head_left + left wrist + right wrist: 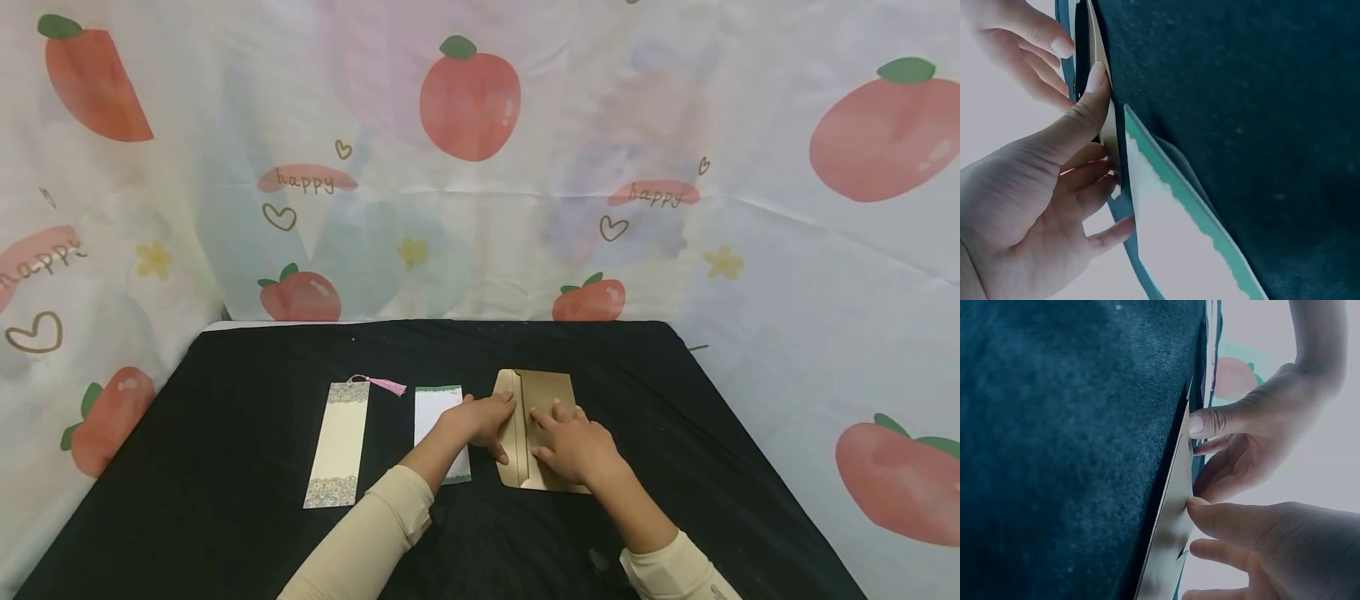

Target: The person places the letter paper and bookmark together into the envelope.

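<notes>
A gold-brown envelope [549, 387] lies on the black cloth, right of centre, its flap [512, 473] folded out to the left. My left hand [487, 417] rests on that flap, thumb and fingers spread apart along it. With extended fingers, my right hand [579, 448] presses on the envelope's body, just right of the flap crease. The left wrist view shows my left thumb [1095, 84] straight against the flap. From the right wrist, the envelope [1169, 512] appears edge-on, with both thumbs touching it. Left of it, partly under my left forearm, is a white paper with green borders [431, 412].
A cream bookmark [339, 442] with lace-patterned ends lies farther left, its pink tassel [387, 386] stretched to the right. Black cloth [247, 433] covers the table. A fruit-printed white curtain [480, 233] hangs behind it and along both sides.
</notes>
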Demonstrator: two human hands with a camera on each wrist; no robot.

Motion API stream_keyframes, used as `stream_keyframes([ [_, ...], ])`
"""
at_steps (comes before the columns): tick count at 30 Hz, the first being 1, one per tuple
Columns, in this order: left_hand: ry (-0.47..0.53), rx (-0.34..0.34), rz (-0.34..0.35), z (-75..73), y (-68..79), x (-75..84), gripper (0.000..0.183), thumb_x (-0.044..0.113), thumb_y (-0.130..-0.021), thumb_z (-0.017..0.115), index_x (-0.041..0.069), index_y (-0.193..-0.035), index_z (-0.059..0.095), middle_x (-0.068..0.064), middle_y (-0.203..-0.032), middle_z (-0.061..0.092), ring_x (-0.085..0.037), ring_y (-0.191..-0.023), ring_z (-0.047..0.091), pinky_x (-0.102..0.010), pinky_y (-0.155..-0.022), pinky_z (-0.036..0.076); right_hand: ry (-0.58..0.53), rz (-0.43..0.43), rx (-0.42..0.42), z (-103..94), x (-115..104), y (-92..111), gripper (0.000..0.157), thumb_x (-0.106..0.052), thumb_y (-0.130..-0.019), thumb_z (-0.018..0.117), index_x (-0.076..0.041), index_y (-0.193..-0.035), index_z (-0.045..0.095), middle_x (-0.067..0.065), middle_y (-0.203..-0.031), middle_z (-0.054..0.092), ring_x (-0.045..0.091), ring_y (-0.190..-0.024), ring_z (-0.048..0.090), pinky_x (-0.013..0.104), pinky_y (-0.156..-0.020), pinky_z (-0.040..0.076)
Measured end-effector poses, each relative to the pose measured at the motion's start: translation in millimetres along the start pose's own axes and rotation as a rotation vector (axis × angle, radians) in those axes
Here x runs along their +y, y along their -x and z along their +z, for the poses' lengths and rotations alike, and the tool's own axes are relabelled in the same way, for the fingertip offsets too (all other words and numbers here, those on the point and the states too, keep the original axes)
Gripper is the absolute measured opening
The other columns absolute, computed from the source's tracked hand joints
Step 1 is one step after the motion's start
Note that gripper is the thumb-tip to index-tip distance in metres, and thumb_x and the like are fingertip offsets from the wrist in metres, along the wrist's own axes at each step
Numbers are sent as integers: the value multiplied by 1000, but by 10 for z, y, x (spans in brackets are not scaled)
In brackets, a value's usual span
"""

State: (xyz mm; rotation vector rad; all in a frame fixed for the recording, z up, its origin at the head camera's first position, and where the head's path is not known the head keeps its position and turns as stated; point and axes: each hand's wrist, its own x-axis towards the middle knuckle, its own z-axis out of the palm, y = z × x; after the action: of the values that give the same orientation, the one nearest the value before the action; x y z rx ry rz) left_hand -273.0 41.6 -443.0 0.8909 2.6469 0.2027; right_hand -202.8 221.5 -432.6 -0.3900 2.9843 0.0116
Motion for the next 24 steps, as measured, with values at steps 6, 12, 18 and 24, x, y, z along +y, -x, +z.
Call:
stream_keyframes([
  [6, -34, 1, -15, 7, 17, -20, 105, 45, -77, 91, 10, -160, 38, -5, -168, 27, -17, -151, 30, -48, -113, 32, 3, -20, 16, 9, -19, -10, 61, -43, -100, 66, -13, -152, 52, 27, -153, 45, 55, -134, 45, 65, -96, 46],
  [12, -5, 14, -32, 43, 6, 10, 103, 44, -75, 93, 10, -158, 42, -5, -167, 31, -18, -150, 33, -50, -115, 31, -28, -17, -12, 56, -59, -11, 54, -43, -104, 61, -20, -152, 53, 30, -153, 42, 61, -130, 45, 67, -89, 49],
  [18, 4, 26, -57, 58, 5, 26, 103, 43, -74, 94, 12, -158, 43, -3, -167, 30, -19, -149, 33, -51, -115, 30, -80, 29, -33, 100, -110, -24, 47, -37, -107, 56, -23, -152, 53, 34, -153, 39, 69, -122, 46, 70, -83, 50],
  [24, 21, 8, -53, 30, 19, 5, 104, 42, -76, 93, 11, -160, 40, -5, -168, 28, -19, -151, 30, -53, -116, 28, -102, 20, -38, 91, -155, -34, 50, -35, -105, 59, -16, -151, 52, 38, -152, 38, 73, -115, 48, 72, -88, 47],
])
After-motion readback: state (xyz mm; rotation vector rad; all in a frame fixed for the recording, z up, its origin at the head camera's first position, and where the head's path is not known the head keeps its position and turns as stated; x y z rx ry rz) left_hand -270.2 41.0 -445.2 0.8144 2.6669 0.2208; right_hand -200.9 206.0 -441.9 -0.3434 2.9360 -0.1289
